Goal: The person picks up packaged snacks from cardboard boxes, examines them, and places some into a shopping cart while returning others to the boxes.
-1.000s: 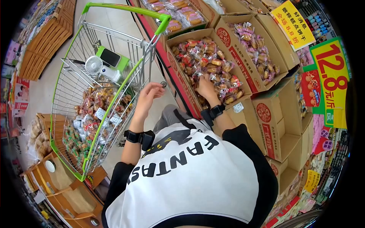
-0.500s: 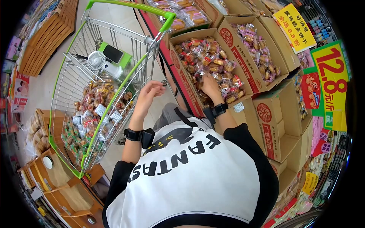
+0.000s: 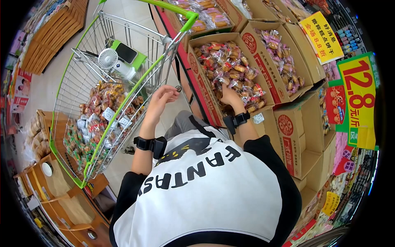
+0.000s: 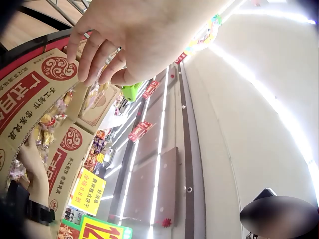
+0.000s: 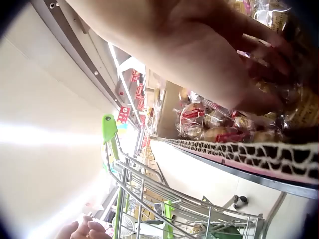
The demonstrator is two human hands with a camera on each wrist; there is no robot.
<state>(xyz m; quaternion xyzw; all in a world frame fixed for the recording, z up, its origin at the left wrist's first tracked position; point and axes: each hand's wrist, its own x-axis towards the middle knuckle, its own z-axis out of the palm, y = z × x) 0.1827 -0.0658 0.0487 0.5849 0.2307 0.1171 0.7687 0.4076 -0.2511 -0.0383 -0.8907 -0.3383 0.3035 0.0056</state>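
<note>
In the head view my right hand (image 3: 231, 98) reaches into a cardboard box (image 3: 204, 98) of wrapped small pastries (image 3: 230, 61), at the side nearest me. The right wrist view has the fingers (image 5: 269, 57) and thumb bent down among the clear and red wrappers (image 5: 192, 117). Their tips are partly hidden there, and I cannot tell whether they grip a packet. My left hand (image 3: 161, 103) hangs in the air between the box and the shopping cart (image 3: 135, 88), fingers loosely bent, holding nothing. Its relaxed fingers (image 4: 92, 59) show in the left wrist view.
Bagged pastries (image 3: 98, 119) fill part of the cart. A white handheld fan (image 3: 108, 59) and a phone (image 3: 126, 53) lie near its handle. Behind the box stands another box of pastries (image 3: 284, 57); emptier cartons (image 3: 298, 136) stand to the right, near a price sign (image 3: 358, 90).
The head view has turned slightly, shifting the boxes to the right. My right hand stays in the box and has drawn slightly towards me. The left hand keeps about the same pose.
</note>
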